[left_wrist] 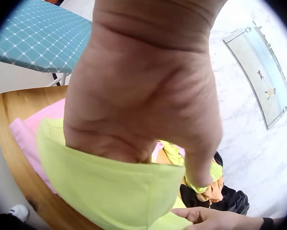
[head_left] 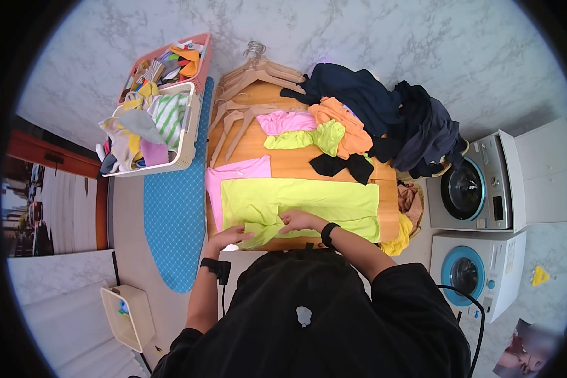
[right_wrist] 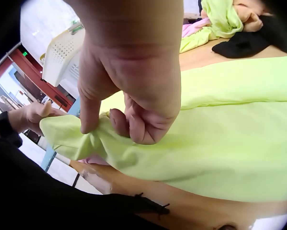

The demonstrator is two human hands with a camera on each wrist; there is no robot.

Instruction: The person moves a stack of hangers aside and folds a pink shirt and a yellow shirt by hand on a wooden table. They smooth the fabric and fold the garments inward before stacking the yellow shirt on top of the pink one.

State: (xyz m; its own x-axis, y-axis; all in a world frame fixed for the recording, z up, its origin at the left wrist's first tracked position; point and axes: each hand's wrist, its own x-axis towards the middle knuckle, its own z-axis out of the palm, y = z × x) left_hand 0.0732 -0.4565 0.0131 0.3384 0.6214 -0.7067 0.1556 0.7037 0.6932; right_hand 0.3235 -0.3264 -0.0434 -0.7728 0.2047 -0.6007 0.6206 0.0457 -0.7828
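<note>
A lime-yellow garment (head_left: pixel 334 205) lies folded lengthwise across the front of the wooden table, partly over a pink garment (head_left: pixel 252 167). At its left end the left hand (head_left: pixel 232 236) has its fingers inside or behind a raised flap of lime cloth (left_wrist: pixel 110 187); the fingertips are hidden by it in the left wrist view. The right hand (head_left: pixel 301 220) pinches the lime cloth between thumb and curled fingers, as the right wrist view shows, with the hand (right_wrist: pixel 134 96) above the cloth and a bunched fold under it.
Wooden hangers (head_left: pixel 258 72) lie at the back left of the table. Crumpled pink, lime and orange clothes (head_left: pixel 340 126) and a dark pile (head_left: pixel 359 94) stand behind. Left are a blue ironing board (head_left: pixel 173 220) and full baskets (head_left: pixel 192 135); right, two washing machines (head_left: pixel 475 271).
</note>
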